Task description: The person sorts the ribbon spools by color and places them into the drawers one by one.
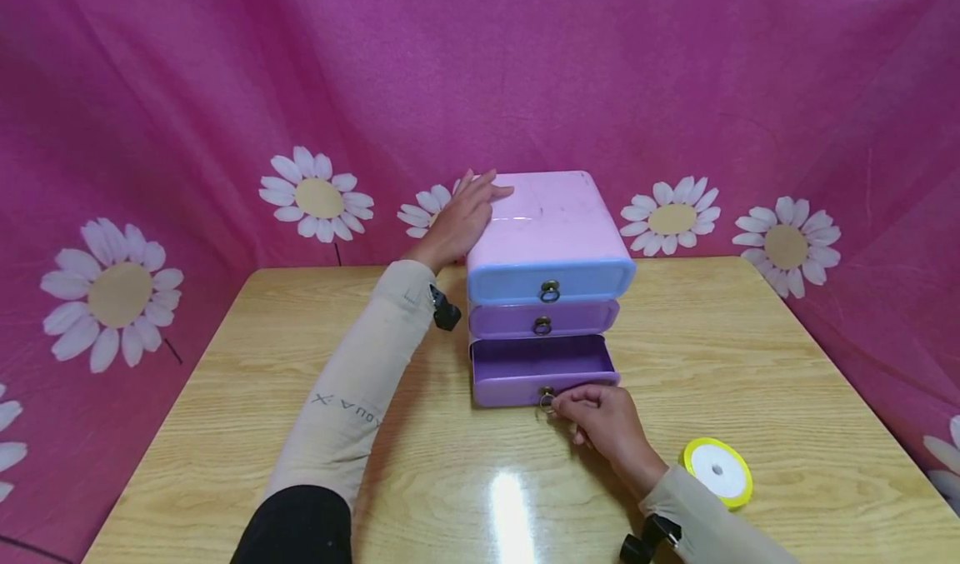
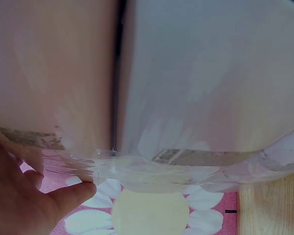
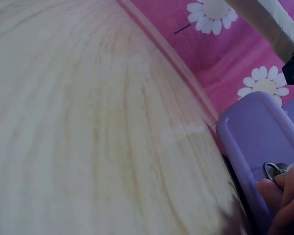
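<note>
A small chest of drawers [image 1: 551, 214] with a pink top stands on the table. Its top drawer [image 1: 510, 286] is light blue and closed; the purple middle drawer [image 1: 498, 322] below is closed too. The purple bottom drawer [image 1: 506, 391] is pulled out, and its visible inside is bare. My right hand [image 1: 606, 421] pinches the ring pull [image 1: 547, 399] on that drawer, as the right wrist view also shows. My left hand [image 1: 461, 222] rests with extended fingers on the chest's upper left edge. In the left wrist view, clear tape [image 2: 127, 171] runs along the chest beside that hand's thumb.
A yellow-rimmed white ribbon spool [image 1: 717, 471] lies on the wooden table [image 1: 300, 414], close to my right forearm. Behind the chest hangs a pink cloth [image 1: 480, 64] with daisies, which also borders the table at both sides.
</note>
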`<state>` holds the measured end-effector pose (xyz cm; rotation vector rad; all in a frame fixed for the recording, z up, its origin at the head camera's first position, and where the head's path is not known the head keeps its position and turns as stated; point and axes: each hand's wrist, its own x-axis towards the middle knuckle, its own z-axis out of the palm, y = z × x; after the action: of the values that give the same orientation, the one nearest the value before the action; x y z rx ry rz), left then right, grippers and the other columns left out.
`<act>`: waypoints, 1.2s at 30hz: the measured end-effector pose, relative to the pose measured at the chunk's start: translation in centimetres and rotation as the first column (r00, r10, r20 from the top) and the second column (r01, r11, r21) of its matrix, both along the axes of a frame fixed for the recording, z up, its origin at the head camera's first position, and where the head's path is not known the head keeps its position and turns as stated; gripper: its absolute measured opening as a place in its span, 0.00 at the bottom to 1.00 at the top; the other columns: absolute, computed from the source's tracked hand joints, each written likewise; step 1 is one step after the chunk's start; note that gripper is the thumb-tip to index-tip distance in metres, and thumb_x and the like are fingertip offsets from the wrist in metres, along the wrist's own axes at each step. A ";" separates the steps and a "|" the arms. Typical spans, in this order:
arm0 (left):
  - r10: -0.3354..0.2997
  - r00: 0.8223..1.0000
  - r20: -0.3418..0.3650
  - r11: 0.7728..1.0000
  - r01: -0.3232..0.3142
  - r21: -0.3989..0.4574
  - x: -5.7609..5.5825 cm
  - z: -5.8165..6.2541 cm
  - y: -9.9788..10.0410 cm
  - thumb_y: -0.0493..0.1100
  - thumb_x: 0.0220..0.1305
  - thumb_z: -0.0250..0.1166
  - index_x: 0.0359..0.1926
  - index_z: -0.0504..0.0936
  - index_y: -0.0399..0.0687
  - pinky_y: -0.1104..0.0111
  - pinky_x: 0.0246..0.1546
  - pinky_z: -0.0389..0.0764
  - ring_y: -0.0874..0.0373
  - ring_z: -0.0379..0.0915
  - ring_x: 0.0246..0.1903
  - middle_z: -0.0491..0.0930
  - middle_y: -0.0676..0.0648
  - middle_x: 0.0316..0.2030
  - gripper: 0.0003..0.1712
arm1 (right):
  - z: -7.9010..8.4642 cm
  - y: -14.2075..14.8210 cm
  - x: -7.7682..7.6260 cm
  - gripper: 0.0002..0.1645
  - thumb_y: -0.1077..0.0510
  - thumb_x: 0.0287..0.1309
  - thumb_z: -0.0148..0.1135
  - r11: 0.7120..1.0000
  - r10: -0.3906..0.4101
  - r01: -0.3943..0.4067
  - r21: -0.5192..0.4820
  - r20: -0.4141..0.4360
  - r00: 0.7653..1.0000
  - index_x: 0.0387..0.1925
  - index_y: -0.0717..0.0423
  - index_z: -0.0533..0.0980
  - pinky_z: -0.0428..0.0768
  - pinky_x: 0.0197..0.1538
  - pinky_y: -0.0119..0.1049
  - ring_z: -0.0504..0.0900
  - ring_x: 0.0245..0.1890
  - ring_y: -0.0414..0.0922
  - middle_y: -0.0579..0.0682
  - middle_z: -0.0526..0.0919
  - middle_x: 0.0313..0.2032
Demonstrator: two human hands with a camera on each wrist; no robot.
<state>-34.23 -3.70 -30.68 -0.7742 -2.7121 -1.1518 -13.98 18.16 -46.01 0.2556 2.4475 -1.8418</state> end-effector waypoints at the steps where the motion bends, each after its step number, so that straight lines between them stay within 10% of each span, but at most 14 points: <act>1: 0.001 1.000 0.002 1.000 -0.001 -0.001 0.0 0.0 0.0 0.50 0.71 0.37 0.68 0.69 0.64 0.51 0.72 0.35 0.62 0.24 0.74 0.47 0.58 0.75 0.28 | 0.1 0.0 0.1 0.06 0.61 0.54 0.66 1.000 0.003 -0.003 0.000 0.007 1.000 0.32 0.61 0.85 0.68 0.14 0.29 0.72 0.10 0.39 0.52 0.87 0.28; 36: 0.001 1.000 -0.019 1.000 -0.001 0.000 0.1 -0.1 0.1 0.49 0.70 0.38 0.68 0.70 0.61 0.51 0.72 0.35 0.59 0.26 0.74 0.48 0.57 0.75 0.28 | 0.0 0.0 4.3 0.07 0.61 0.51 0.70 0.999 -0.019 0.020 -0.044 0.035 0.999 0.31 0.62 0.84 0.69 0.13 0.30 0.71 0.08 0.40 0.55 0.87 0.27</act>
<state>-34.18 -3.65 -30.74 -0.7797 -2.6965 -1.1382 -9.70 18.20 -46.05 0.3066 2.3874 -1.8804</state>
